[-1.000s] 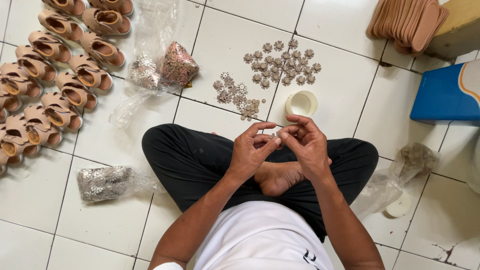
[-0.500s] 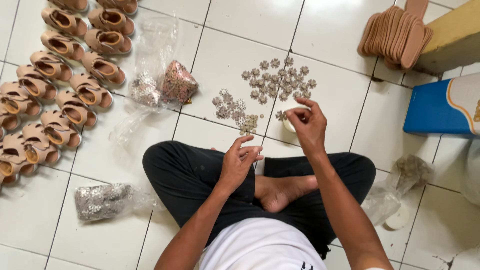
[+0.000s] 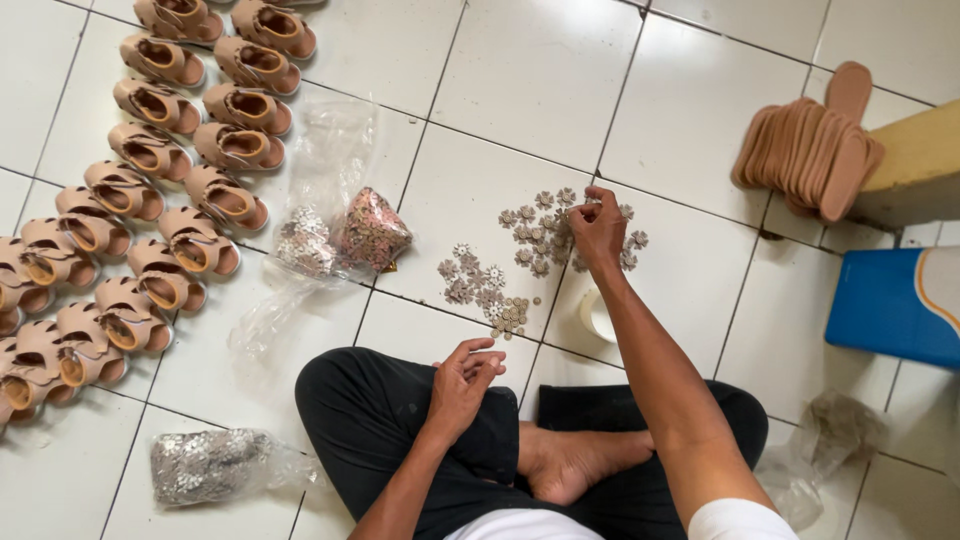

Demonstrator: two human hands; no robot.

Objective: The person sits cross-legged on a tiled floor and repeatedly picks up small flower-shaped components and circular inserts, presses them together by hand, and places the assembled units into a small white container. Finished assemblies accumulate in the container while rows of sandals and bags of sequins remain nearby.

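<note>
Just above the middle of the frame, a scatter of small flower-shaped ornaments (image 3: 540, 238) lies on the white tiled floor (image 3: 520, 80). The right hand (image 3: 598, 230) reaches out over this scatter, fingers curled down and pinched among the pieces; whether it has one in its grip cannot be told. Below and to the left sits a second, smaller cluster of ornaments (image 3: 480, 290), and a small white cup (image 3: 598, 318) stands partly hidden behind the right forearm.

The left hand (image 3: 462, 380) rests low at centre over the knee of the person's black trousers (image 3: 380, 420), fingers loosely bent with the tips drawn together; anything held there is too small to make out.

Left of centre lie clear plastic bags of ornaments (image 3: 340, 235), with another filled bag (image 3: 205, 465) at lower left. Rows of tan sandals (image 3: 150, 170) fill the upper left. A stack of tan insoles (image 3: 805, 150) leans at upper right, above a blue box (image 3: 890, 305).
</note>
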